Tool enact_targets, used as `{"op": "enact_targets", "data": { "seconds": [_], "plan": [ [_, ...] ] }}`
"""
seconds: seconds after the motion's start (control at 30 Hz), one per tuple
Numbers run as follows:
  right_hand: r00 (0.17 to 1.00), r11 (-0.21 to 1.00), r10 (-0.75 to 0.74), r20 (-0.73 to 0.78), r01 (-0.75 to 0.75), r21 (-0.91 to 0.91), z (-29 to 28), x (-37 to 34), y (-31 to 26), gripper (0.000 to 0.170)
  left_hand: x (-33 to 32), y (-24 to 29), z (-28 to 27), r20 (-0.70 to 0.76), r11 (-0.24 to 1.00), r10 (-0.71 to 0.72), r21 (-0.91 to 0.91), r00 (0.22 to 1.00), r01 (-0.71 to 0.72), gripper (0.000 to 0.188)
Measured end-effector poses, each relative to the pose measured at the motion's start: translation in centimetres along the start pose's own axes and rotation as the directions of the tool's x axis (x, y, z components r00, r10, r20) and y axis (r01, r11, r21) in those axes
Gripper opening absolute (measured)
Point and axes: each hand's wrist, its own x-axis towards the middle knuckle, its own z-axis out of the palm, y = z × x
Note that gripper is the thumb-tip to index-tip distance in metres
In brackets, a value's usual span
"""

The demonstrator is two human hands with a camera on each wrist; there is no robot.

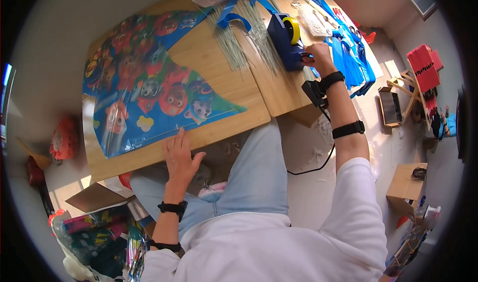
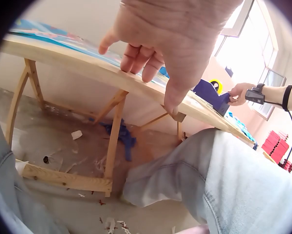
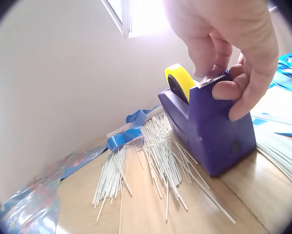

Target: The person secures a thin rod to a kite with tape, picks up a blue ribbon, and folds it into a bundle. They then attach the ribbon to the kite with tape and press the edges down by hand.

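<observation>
My left hand (image 1: pixel 180 157) lies with fingers spread, its fingertips at the near edge of a printed plastic kite sheet (image 1: pixel 144 125) with cartoon faces on blue. The sheet lies on the wooden table (image 1: pixel 239 130). On the right, my right hand (image 3: pixel 233 53) is at the serrated front of a dark blue tape dispenser (image 3: pixel 204 131), thumb and fingers pinching the tape's end there. A yellow roll of tape (image 3: pixel 181 77) sits in the dispenser. The pinched tape is mostly hidden by the fingers.
Bundles of thin white sticks (image 1: pixel 231 43) lie left of the dispenser, with blue ribbon (image 1: pixel 234 20) over them. More blue strips (image 1: pixel 348 58) lie to the right. A cable (image 1: pixel 318 168) hangs from the right wrist. Cardboard boxes (image 1: pixel 406 185) and red stacks (image 1: pixel 424 68) stand at right.
</observation>
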Motion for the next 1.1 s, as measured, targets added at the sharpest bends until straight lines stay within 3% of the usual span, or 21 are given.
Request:
{"op": "enact_targets", "data": {
  "seconds": [0.17,0.23,0.3,0.4,0.53,0.63,0.73,0.83,1.03,1.1],
  "plan": [
    [0.993,0.968,-0.083,0.087,0.059,0.245,-1.4,-0.5,2.8,0.013,0.0,0.0,-0.1,-0.009,1.000,0.020,0.001,1.000,-0.020,0.069],
    [0.997,0.962,0.002,0.080,-0.024,0.272,-0.9,-2.1,3.7,0.015,0.0,0.1,-0.1,-0.006,1.000,0.018,-0.010,1.000,-0.018,0.067],
    [0.994,0.892,0.085,0.072,-0.108,0.438,-0.5,-2.0,5.6,0.016,0.0,0.0,-0.1,-0.014,1.000,0.020,-0.022,1.000,-0.020,0.065],
    [0.979,0.669,0.157,0.131,-0.203,0.715,-1.0,-2.2,8.8,0.019,-0.1,-0.2,-0.2,-0.027,0.999,0.020,-0.042,0.999,-0.021,0.063],
    [0.952,0.542,0.273,0.138,-0.271,0.796,0.1,-4.8,7.6,0.023,-0.2,-0.3,0.0,0.004,0.997,-0.010,-0.071,1.000,0.010,0.060],
    [0.957,0.543,0.243,0.158,-0.269,0.796,1.2,-4.1,7.2,0.027,0.0,-0.3,-0.1,0.001,0.998,-0.003,-0.066,1.000,0.003,0.057],
    [0.989,0.687,0.133,0.071,-0.143,0.712,1.3,-3.2,7.1,0.026,0.0,-0.3,-0.4,0.000,0.998,-0.007,-0.070,1.000,0.007,0.056],
    [0.991,0.738,0.136,0.003,-0.103,0.667,1.2,-2.8,6.8,0.024,0.0,-0.1,-0.4,-0.031,0.997,0.001,-0.074,1.000,-0.003,0.051],
    [0.997,0.749,0.068,-0.029,-0.032,0.662,1.0,-3.3,7.3,0.019,-0.2,-0.3,-0.2,-0.023,0.997,0.004,-0.076,1.000,-0.005,0.052],
    [0.991,0.760,0.115,-0.067,-0.045,0.648,1.7,-3.5,7.3,0.012,-0.2,-0.3,-0.2,-0.012,0.997,0.004,-0.083,1.000,-0.005,0.054]
  ]
}}
